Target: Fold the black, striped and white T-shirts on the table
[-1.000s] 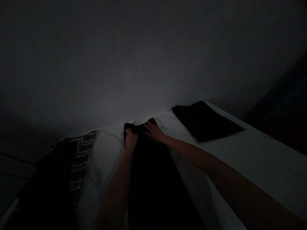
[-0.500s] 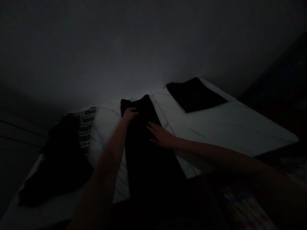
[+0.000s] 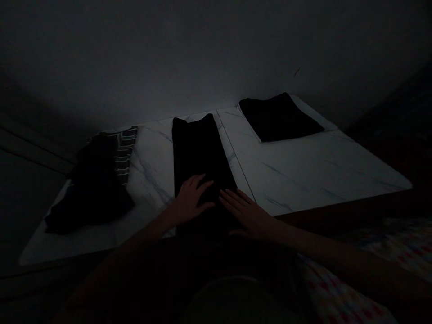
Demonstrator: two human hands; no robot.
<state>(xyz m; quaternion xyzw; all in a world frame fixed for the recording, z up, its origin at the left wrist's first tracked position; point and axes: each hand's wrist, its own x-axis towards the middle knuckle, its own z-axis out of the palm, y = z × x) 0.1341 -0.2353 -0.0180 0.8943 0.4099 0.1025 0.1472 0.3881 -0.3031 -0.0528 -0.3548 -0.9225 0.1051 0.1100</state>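
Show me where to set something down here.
Widest: the marbled tabletop before the flat black garment at right. Narrower: between the striped cloth and the long black garment. Crowded: the left end, partly under dark cloth, and around the left hand and right hand.

The left hand (image 3: 193, 199) and right hand (image 3: 251, 216), lower centre, have slender, uncovered fingers (image 3: 232, 201); both forearms (image 3: 300, 237) are bare and slim

Both arms reach forward and angle inward, the left forearm (image 3: 158, 228) and right forearm (image 3: 310, 237) dim from where I'm standing. The left hand (image 3: 192, 199) is palm down, fingers fanned; the right hand (image 3: 251, 215) lies flatter, fingers straighter. They're near each other, not touching.
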